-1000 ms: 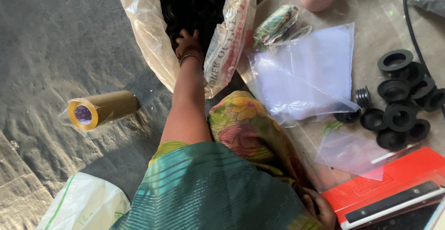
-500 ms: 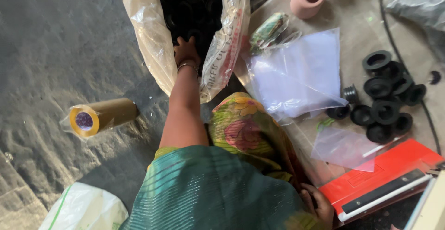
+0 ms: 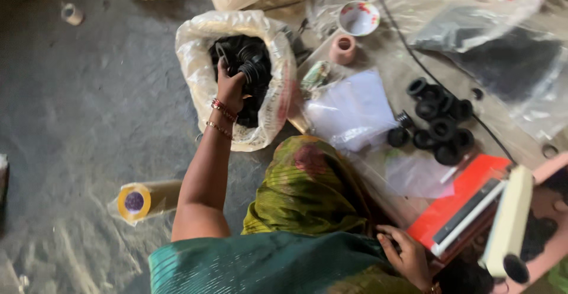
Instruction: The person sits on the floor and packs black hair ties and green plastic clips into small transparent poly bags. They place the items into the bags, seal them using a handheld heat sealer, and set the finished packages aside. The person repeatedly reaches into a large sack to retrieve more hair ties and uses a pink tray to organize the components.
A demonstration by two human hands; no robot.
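Honestly, I judged my left hand, clenched on black rings inside the sack, might spill some; right hand lay slack.

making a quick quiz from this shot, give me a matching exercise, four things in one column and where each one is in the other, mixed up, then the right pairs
Things:
1. left hand
2. right hand
3. yellow tape roll
4. loose black rubber rings

Places:
A. lying on the grey floor, left of the person's arm
B. on the clear plastic sheet, above the red sealer
C. inside the white sack, gripping black rubber parts
D. low by the person's lap, beside the red sealer

Pairs: 1-C, 2-D, 3-A, 4-B
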